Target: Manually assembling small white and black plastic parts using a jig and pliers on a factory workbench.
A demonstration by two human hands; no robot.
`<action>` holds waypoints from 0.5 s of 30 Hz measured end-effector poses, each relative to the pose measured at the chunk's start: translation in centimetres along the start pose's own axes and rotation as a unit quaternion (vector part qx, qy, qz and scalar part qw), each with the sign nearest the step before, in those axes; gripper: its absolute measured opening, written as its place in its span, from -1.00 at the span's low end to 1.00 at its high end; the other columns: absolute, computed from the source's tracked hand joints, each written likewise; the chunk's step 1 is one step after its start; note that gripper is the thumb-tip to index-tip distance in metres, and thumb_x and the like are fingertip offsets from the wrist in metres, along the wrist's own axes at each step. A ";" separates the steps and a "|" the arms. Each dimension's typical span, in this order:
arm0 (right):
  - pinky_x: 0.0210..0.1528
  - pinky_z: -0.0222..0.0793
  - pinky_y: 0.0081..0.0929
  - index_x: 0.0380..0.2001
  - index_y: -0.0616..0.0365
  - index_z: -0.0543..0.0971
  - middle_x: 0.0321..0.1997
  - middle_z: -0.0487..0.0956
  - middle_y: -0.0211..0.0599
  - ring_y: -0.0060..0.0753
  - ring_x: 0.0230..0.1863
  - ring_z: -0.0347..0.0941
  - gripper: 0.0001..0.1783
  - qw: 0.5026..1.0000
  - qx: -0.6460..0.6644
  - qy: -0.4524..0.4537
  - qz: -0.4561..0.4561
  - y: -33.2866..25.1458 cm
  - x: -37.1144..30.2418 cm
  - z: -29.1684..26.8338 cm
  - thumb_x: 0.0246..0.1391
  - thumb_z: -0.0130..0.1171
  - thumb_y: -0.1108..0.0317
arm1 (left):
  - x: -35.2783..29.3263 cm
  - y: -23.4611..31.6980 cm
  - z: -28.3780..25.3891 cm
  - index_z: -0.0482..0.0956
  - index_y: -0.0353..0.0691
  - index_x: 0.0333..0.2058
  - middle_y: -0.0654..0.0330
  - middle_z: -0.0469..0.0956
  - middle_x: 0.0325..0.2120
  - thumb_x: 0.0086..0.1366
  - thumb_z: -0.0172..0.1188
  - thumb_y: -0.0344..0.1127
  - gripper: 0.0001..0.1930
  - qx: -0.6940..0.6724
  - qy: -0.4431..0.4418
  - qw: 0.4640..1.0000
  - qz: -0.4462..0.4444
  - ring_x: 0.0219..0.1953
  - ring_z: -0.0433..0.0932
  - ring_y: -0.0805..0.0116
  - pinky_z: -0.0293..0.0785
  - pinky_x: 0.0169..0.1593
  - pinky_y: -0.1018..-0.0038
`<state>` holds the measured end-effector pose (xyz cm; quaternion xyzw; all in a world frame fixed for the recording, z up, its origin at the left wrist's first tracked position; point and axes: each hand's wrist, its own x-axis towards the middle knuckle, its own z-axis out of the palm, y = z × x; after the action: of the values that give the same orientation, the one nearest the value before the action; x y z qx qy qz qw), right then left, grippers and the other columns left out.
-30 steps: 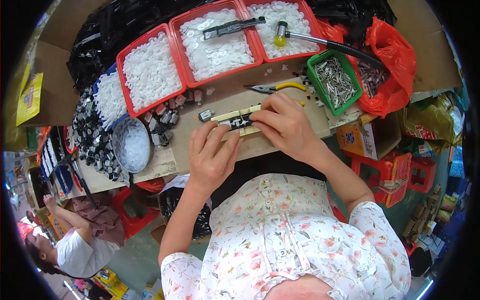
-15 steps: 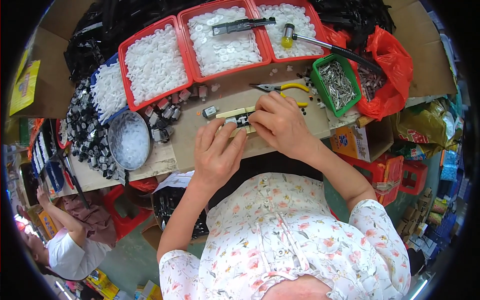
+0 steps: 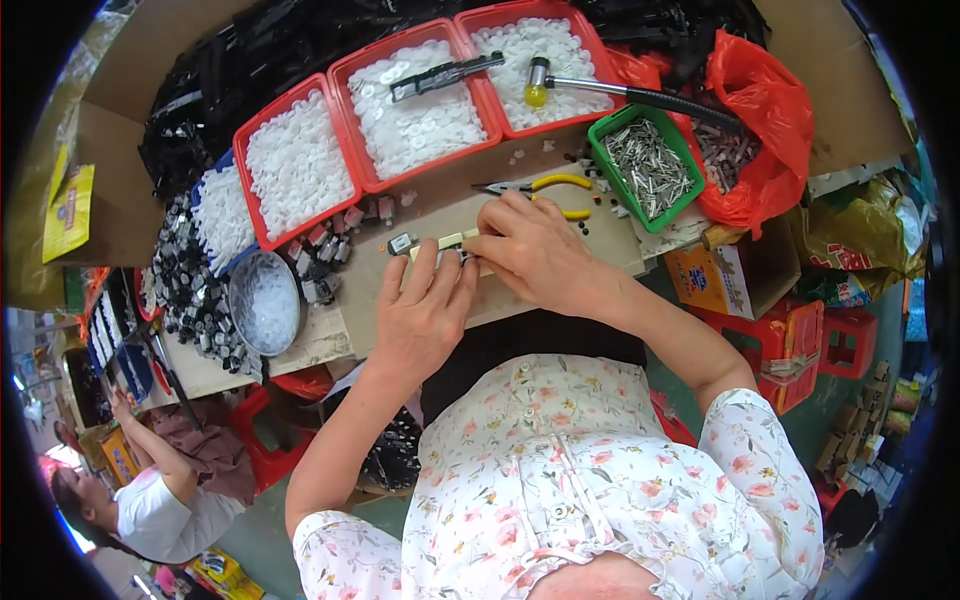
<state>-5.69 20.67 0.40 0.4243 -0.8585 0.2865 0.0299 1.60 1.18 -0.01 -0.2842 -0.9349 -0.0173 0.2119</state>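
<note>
Hands drawing closer over the pale block

The whole view is tilting a little, with the desk (image 3: 322,337) and everything on it sliding together across the picture. The left hand (image 3: 425,305) and right hand (image 3: 525,245) are closing the gap between them. The pale block (image 3: 450,241) is lying on the brown mat (image 3: 440,205) beneath their fingertips, and its dark middle is now mostly disappearing under them. The left fingers are holding its near side in a narrow grip; the right fingers are pinching narrowly at its right end, though what is between them is hidden. This is suggesting that the close handling is continuing.

The desk's near edge is running just below the hands, so the wrists are crossing it. Red trays (image 3: 343,118) of white pieces are walling off the far side, with a hammer (image 3: 640,97) lying over the right one. A green tray (image 3: 680,205) is limiting the right. Pliers (image 3: 560,182) are lying just beyond the right knuckles, leaving little room there. Bare mat is showing toward the trays, where a small motor (image 3: 400,244) is sitting near the left fingertips.
</note>
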 end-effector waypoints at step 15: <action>-0.19 0.38 -0.18 -0.31 0.24 0.60 -0.31 0.47 -0.16 -0.04 -0.19 0.49 -0.86 0.948 -0.183 0.126 0.228 9.4 -5.4 -7.8 0.03 0.26 0.47 | 10.5 -3.9 0.7 0.59 -0.29 -0.38 0.06 0.51 -0.40 0.07 0.31 -0.44 -0.87 -0.254 0.076 0.964 0.010 -0.19 0.48 0.07 0.42 -0.13 0.20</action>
<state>-10.69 32.99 0.92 0.1654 -0.9591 0.1750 0.1485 -8.63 3.57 3.95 -0.3362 -0.8779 -0.2737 0.2034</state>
